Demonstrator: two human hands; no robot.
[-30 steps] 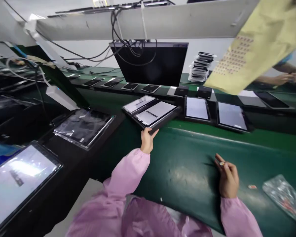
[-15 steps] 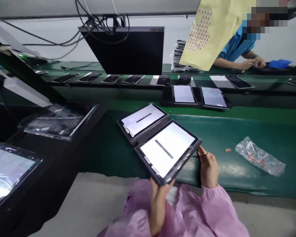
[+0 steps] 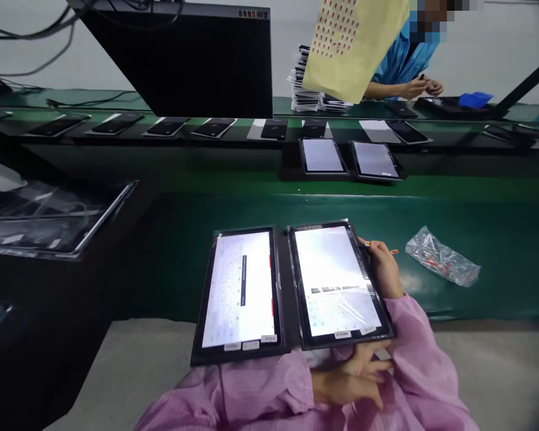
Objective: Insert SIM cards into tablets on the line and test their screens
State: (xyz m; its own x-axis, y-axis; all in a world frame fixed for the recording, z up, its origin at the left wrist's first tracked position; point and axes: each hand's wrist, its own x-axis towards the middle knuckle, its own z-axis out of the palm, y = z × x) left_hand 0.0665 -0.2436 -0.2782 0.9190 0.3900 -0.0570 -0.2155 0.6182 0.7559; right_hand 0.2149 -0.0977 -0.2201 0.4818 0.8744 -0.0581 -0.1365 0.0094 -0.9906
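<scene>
Two lit tablets lie side by side on dark backings before me, the left tablet (image 3: 238, 293) and the right tablet (image 3: 336, 281). Their white screens show small dark boxes, and labels line the near edges. My right hand (image 3: 385, 269) grips the right tablet's outer side, partly hidden behind it. At its fingertips shows a small orange-and-white piece, too small to name. Just below the right tablet's near edge is my left hand (image 3: 357, 374), fingers spread and holding nothing; whether it touches that edge I cannot tell.
A clear plastic bag (image 3: 442, 257) with orange pieces lies right on the green mat (image 3: 512, 239). Two more lit tablets (image 3: 322, 157) stand behind, below a shelf with several dark devices. A monitor (image 3: 184, 66) hangs above. A co-worker in a blue sleeve (image 3: 388, 66) works opposite.
The tablet pair has turned from a slant to face me squarely and come nearer. My left hand has let go of the near corner and spread its fingers. The view has shifted.
</scene>
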